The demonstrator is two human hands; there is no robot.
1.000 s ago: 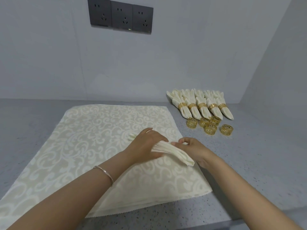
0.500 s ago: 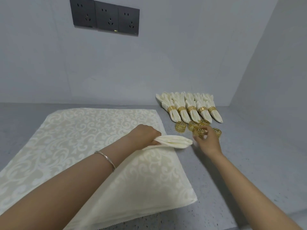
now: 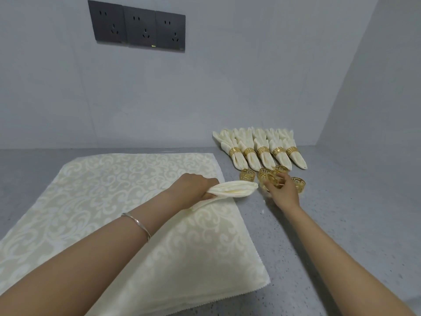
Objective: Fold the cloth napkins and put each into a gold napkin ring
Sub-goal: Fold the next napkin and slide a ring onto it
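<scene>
The left hand (image 3: 198, 187) gripped the soft, floppy napkin (image 3: 235, 189) mid-length, probably so its folds stayed bunched, while the right hand (image 3: 283, 192) pinched a light, rigid ring (image 3: 271, 180).

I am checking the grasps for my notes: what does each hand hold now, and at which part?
The left hand grips the folded napkin at one end, the other end free. The right hand pinches one loose gold ring by its rim.

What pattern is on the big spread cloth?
The cloth shows pale scrolling floral swirls on cream, head view.
</scene>
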